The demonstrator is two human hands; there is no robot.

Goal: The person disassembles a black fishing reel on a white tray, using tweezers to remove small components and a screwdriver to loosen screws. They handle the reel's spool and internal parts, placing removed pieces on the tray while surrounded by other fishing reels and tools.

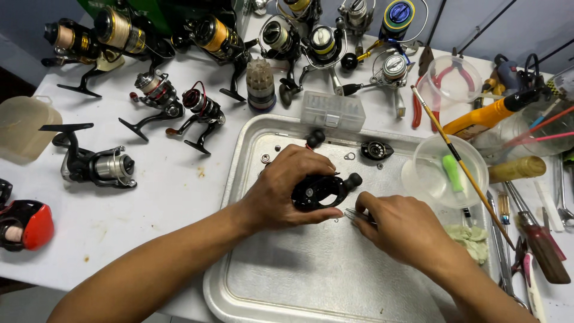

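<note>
- A white tabletop (167, 197) runs under your view, crowded along its far edge with spinning reels; a metal tray (311, 281) sits near you at the middle, its floor scuffed and dull
- Your left hand (286, 190) reaches in from the near left and rests over the far half of the tray; its fingers (317, 162) curl round a black reel body (320, 190), thumb underneath, so the part is gripped and lifted just off the tray floor
- Your right hand (402, 228) comes in from the near right, just beside the reel body; its fingers are pressed together on a thin metal tool (354, 213), whose tip points left at the reel body's near side; you cannot tell whether tip and part touch
- On the tray's far side lie a black round knob (315, 138), a black oval side plate (376, 150) and a few small washers (265, 158), all apart from your hands
- Right of the tray stands a clear plastic cup (443, 170) holding a green piece, with a thin brush (460, 160) laid across its rim; a crumpled cloth (472, 239) lies near it
- Farther right, screwdrivers (541, 239) and pliers (433, 90) lie on the tabletop
- On the left, a black and silver reel (95, 164) lies on its side; a red and black reel (27, 224) sits at the left edge
</note>
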